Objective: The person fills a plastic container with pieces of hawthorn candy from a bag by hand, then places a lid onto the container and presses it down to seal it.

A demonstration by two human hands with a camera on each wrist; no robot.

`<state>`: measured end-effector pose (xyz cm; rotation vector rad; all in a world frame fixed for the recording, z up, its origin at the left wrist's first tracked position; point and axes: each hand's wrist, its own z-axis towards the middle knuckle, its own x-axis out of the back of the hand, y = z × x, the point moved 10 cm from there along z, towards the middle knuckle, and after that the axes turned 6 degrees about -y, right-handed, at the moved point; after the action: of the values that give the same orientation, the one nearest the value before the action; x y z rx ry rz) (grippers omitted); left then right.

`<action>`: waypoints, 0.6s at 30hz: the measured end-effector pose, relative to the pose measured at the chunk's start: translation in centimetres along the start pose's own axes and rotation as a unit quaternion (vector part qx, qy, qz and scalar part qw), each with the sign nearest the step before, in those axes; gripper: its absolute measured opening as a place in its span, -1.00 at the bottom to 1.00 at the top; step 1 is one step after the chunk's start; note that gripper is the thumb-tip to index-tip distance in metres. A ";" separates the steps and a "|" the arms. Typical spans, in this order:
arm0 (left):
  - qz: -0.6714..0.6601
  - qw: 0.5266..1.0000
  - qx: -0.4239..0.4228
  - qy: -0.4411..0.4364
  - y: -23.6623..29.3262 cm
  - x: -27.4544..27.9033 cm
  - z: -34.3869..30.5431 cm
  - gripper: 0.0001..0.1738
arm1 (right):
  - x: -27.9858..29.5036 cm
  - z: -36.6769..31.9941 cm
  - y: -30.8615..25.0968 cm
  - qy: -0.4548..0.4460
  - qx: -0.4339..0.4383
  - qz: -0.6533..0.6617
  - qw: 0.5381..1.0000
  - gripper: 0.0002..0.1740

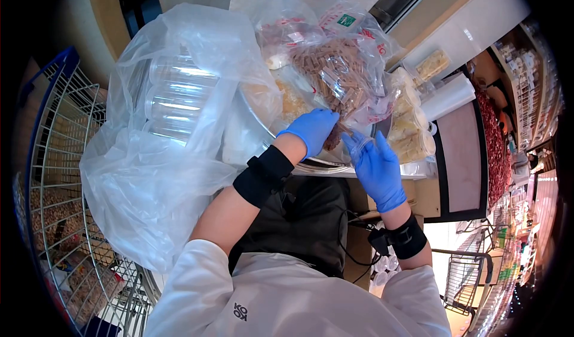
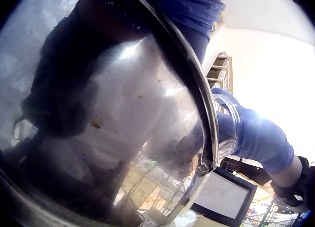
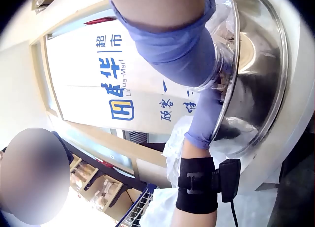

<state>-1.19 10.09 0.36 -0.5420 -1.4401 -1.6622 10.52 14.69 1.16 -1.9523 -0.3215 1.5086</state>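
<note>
My left hand [image 1: 314,132], in a blue glove, reaches over the metal basin [image 2: 206,104], its fingers bent down beside brown stick-shaped pieces [image 1: 338,77]. Its fingertips are hidden, so I cannot tell whether they grip any. The brown pieces spill from a clear bag with red print [image 1: 373,44]. My right hand [image 1: 378,169], also gloved in blue, holds a clear plastic jar [image 2: 229,123] at the basin's near rim, thumb raised. In the right wrist view, the jar's mouth faces the left hand, close to the basin rim.
Left of the basin, a large translucent bag [image 1: 155,193] holds several clear jars [image 1: 179,98]. Filled jars with pale contents [image 1: 412,139] line the right side, near a white plastic roll [image 1: 448,98]. A shopping cart [image 1: 60,157] stands at far left. Another person [image 3: 34,178] appears in the right wrist view.
</note>
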 end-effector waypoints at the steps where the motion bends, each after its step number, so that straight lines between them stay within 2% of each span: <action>1: -0.005 1.000 0.008 -0.006 -0.2 -0.1 0.0 -0.25 | -0.2 0.0 0.1 0.000 0.000 0.000 1.000 -0.26; 3: -0.007 1.000 0.014 -0.011 -0.2 -0.1 0.0 -0.25 | -0.7 -0.1 0.0 0.009 0.002 0.006 1.000 -0.35; 7: -0.012 0.999 0.024 -0.022 -0.3 -0.2 0.0 -0.25 | -0.6 0.0 0.0 0.005 -0.009 0.028 1.000 -0.38; 11: -0.022 0.998 0.038 -0.042 -0.4 -0.4 0.1 -0.26 | -0.2 0.1 0.0 0.020 -0.002 0.032 0.999 -0.32; 13: -0.018 0.999 0.029 -0.023 -0.4 -0.2 0.0 -0.26 | -0.2 0.0 -0.1 0.029 0.001 0.030 0.999 -0.29; 18: -0.016 0.999 0.028 -0.024 -0.7 -0.6 0.2 -0.25 | -0.1 -0.1 0.3 0.026 -0.038 0.070 0.997 -0.17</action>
<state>-1.50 10.48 -0.42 -0.5343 -1.5331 -1.6378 10.56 14.37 1.10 -2.1077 -0.2275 1.5504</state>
